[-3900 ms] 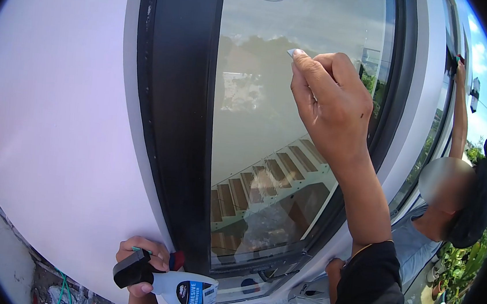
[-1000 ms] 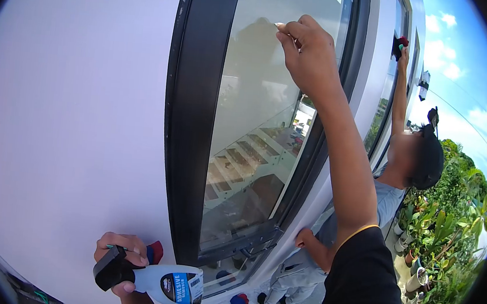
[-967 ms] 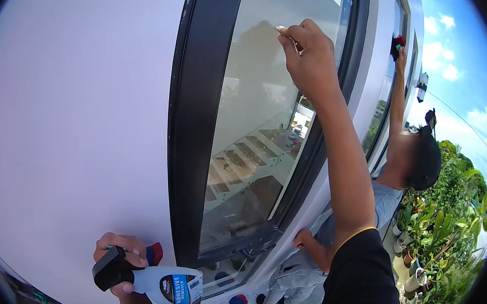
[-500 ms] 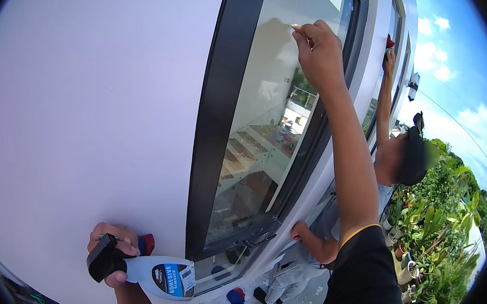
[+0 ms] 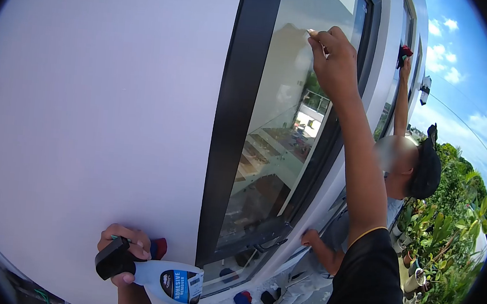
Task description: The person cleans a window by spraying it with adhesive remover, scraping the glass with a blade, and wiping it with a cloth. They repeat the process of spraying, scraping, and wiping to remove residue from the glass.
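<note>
My right hand [image 5: 333, 61] is raised at the window glass [image 5: 288, 69], its fingers pinched on a small pale piece [image 5: 313, 34] that I cannot identify. Low at the left, my left hand [image 5: 125, 246] is wrapped round the black trigger head of a spray bottle [image 5: 171, 283] labelled adhesive remover, which lies tilted on its side. A red and dark cloth [image 5: 158, 248] shows beside that hand, near the white wall [image 5: 96, 110]. The dark window frame [image 5: 238, 117] stands between the wall and the glass.
A co-worker in a black cap [image 5: 426, 165] stands beyond my right arm, one arm raised with a red and black cloth [image 5: 404, 55] at another window. Another red and blue cloth [image 5: 243, 299] lies on the ground. Potted plants [image 5: 415, 280] line the right side.
The window, both my hands and the bottle appear shifted right in view. My right hand still pinches the small piece at the glass. The co-worker's raised cloth also appears lower and farther right.
</note>
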Motion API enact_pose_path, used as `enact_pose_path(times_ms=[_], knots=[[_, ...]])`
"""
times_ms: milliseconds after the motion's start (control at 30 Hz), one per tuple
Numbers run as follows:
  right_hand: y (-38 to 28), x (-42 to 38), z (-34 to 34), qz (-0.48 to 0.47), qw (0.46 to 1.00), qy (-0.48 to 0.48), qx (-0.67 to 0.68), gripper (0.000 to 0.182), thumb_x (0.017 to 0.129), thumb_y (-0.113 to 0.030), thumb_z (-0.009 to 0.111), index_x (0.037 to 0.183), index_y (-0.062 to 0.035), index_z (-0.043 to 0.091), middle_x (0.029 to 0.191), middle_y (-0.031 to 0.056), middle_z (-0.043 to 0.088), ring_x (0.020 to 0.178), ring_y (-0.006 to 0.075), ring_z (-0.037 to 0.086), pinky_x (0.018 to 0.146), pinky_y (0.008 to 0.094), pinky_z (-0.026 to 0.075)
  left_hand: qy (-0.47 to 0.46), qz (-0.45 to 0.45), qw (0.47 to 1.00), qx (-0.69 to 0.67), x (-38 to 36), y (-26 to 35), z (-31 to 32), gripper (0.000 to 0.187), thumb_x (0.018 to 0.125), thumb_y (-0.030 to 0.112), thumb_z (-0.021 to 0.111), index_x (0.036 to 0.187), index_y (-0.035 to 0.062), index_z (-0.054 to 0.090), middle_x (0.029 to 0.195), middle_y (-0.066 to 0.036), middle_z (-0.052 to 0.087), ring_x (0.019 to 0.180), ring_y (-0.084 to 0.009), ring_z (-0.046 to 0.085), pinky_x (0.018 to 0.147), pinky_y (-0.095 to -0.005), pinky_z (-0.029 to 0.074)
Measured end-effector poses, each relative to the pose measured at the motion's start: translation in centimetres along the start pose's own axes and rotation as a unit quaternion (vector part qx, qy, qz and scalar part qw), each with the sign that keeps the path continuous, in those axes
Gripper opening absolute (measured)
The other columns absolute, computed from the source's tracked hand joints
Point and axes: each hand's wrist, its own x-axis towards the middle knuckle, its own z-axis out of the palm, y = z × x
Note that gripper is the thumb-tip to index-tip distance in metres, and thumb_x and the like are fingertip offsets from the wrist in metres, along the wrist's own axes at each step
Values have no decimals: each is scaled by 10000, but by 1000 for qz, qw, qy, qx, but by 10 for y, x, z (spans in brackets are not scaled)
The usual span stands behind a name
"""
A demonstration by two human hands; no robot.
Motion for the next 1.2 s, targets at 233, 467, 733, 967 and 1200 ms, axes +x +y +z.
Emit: enact_pose_path(times_ms=[233,467,733,967,1200], knots=[[0,-1,5,-27,999,17,-1,117,867,-55,664,961,-16,721,771,122,531,677,302,562,654,401,460,9,-11,1000,20,-11,2,-7,479,650,365,819,752,-85,692,827,-107,563,471,-189,552,442,-293,457],[-5,4,6,-14,1000,5,-15,120,873,-62,657,965,-13,717,777,124,537,694,311,568,673,413,465,5,-15,1000,7,-7,5,-6,466,647,357,823,748,-79,694,821,-105,567,479,-198,575,445,-299,464],[-2,7,7,-28,999,19,-26,120,876,-69,655,963,-11,716,803,132,554,720,322,584,689,414,474,-52,-11,998,18,-8,4,-16,534,707,448,795,727,-62,642,900,-94,489,473,-172,547,441,-261,429],[-4,5,7,-30,999,12,-23,121,878,-72,656,964,-10,715,785,128,538,713,318,576,689,414,468,-10,-17,1000,19,-6,8,-9,463,668,373,822,718,-64,679,817,-83,551,474,-189,571,442,-296,457],[-7,3,7,-22,999,2,-29,108,872,-63,660,947,-4,710,774,129,531,705,317,570,679,414,461,6,-19,1000,17,-8,8,-7,452,663,366,825,709,-60,678,792,-77,548,483,-192,586,435,-301,455]])
